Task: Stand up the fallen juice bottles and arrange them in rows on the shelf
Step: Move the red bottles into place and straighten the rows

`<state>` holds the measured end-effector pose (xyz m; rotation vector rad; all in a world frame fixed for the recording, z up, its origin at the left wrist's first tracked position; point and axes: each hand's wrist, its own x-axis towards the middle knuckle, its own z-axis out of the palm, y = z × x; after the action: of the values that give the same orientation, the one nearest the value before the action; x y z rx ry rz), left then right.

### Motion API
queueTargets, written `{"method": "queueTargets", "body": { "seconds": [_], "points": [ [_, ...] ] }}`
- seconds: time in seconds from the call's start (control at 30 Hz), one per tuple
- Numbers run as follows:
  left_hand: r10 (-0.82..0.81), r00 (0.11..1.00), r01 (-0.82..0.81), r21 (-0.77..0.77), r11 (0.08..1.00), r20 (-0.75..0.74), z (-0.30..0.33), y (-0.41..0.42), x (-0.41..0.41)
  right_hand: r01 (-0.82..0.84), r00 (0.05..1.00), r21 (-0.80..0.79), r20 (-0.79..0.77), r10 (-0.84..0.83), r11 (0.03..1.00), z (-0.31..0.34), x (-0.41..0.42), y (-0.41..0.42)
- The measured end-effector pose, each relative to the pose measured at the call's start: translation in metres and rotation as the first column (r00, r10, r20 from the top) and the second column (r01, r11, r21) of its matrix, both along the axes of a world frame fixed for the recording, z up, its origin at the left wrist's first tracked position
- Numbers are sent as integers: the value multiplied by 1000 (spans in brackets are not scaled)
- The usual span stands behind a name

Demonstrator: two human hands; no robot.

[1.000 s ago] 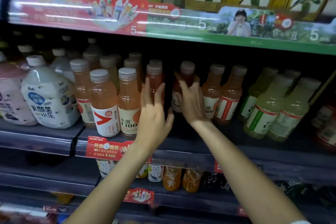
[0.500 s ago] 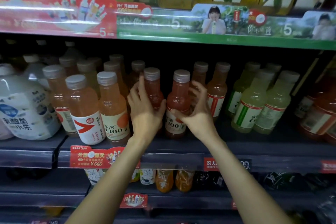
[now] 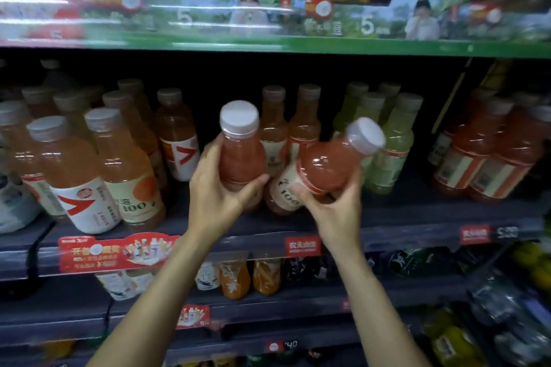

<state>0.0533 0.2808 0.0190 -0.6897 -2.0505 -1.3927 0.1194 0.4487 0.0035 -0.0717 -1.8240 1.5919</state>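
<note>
i see two pink juice bottles held in front of the middle shelf (image 3: 387, 211). my left hand (image 3: 217, 197) grips the left bottle (image 3: 241, 152) around its lower body, nearly upright. my right hand (image 3: 334, 205) grips the right bottle (image 3: 325, 167) from below, tilted with its cap leaning right. both look full, so i judge them fairly heavy, rigid and smooth; the labelled waist seems the surest hold. orange bottles (image 3: 119, 164) stand in rows to the left.
</note>
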Motion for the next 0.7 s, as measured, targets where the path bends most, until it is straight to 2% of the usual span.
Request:
{"method": "queueTargets", "body": {
  "seconds": [0.17,0.3,0.4,0.5,0.6,0.7],
  "points": [
    [-275,961,272,-84,959,-16,-1,102,31,185,982,-120,-20,-189,975,6,74,104],
    [-375,924,364,-131,922,-70,-3,188,49,424,902,-134,-29,-431,896,10,110,183],
    [-384,923,375,-160,913,-27,0,245,54,543,832,-148,-38,-553,827,17,124,238],
    [-302,952,292,-179,940,-36,-5,298,52,581,809,-131,-13,-587,803,19,123,282],
    [-269,960,273,-50,961,84,-14,334,43,564,825,-94,31,-564,820,11,108,297],
    [-236,971,235,45,971,27,-24,359,29,548,836,-48,70,-544,835,4,89,298]
  ]
}}
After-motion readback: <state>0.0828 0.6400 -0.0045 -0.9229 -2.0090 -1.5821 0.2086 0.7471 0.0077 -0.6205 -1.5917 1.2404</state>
